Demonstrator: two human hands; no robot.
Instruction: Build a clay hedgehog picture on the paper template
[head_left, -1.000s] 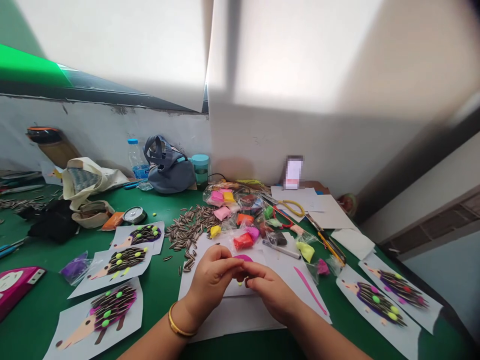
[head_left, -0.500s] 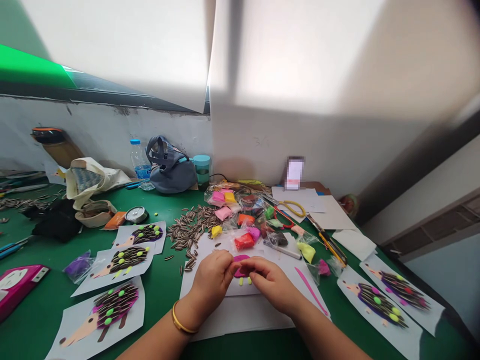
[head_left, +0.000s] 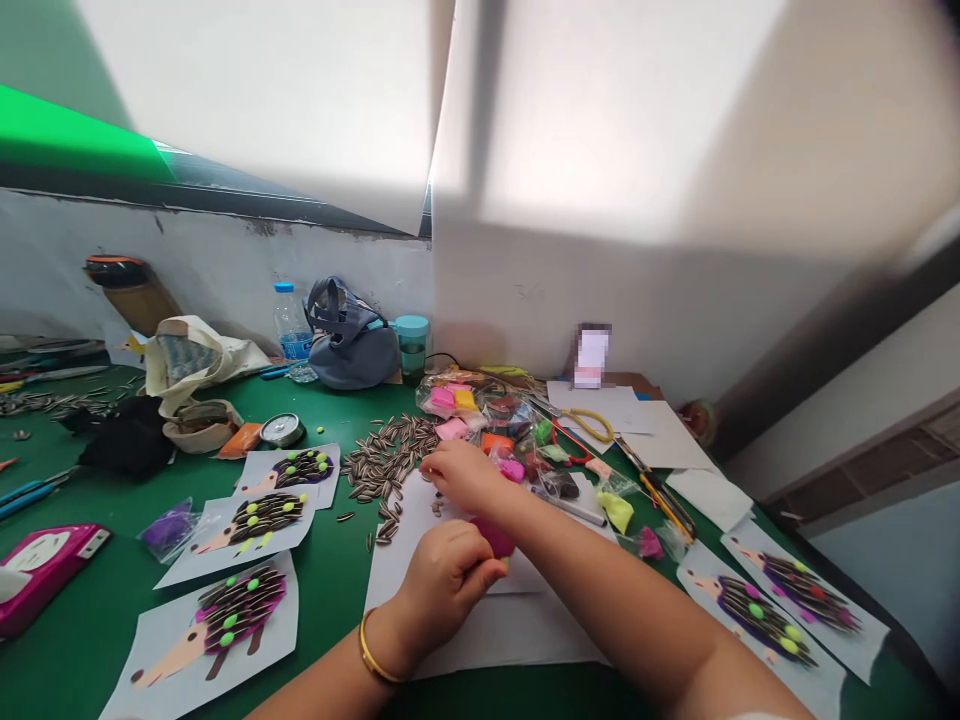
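Observation:
My left hand (head_left: 454, 572) is closed, its fingers curled and the thumb laid across them, low over white paper (head_left: 502, 640); anything inside it is hidden. Beside its thumb, a flat magenta clay piece (head_left: 495, 538) lies on the paper, partly covered by my hands. My right hand (head_left: 466, 478) reaches across to the back left of the sheet, at the edge of a heap of striped sunflower seeds (head_left: 394, 455). Its fingertips are drawn together, and I cannot make out what they hold. A few loose bits (head_left: 437, 507) lie on the paper below that hand.
Hedgehog pictures made with seeds (head_left: 240, 610) lie at the left, others (head_left: 757, 605) at the right. Bagged coloured clay (head_left: 499, 443), yellow-handled scissors (head_left: 589, 423) and a marker (head_left: 570, 505) stand behind my hands. A blue bag (head_left: 356, 350) and a bottle (head_left: 291, 335) are by the wall.
My hands were together over the magenta piece. The right one has moved left and away from me to the seed heap; the left has dropped slightly lower. The view has shifted slightly.

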